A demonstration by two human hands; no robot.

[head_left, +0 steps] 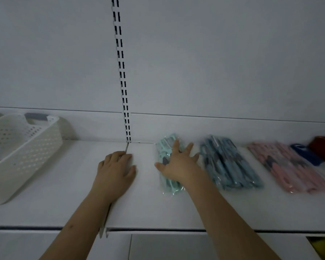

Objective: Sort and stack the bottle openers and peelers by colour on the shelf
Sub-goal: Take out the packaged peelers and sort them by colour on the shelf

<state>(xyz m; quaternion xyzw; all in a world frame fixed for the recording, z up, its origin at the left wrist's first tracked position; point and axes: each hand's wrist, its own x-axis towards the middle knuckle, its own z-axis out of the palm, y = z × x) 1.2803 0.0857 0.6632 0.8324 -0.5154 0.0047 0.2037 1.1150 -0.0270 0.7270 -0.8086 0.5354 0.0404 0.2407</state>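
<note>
Right hand (176, 164), fingers spread, presses the mint stack (167, 166) on the shelf (176, 209); left hand (114, 169) rests flat beside it; blue stack (227, 164) and pink stack (287, 166) already laid out; sorting apparently near completion.

Plenty of bare shelf (79, 184) between the white basket (23, 147) on the left and the mint pile (167, 166). Further right it's crowded: blue pile (229, 164), pink pile (289, 166), narrow gaps between.
</note>
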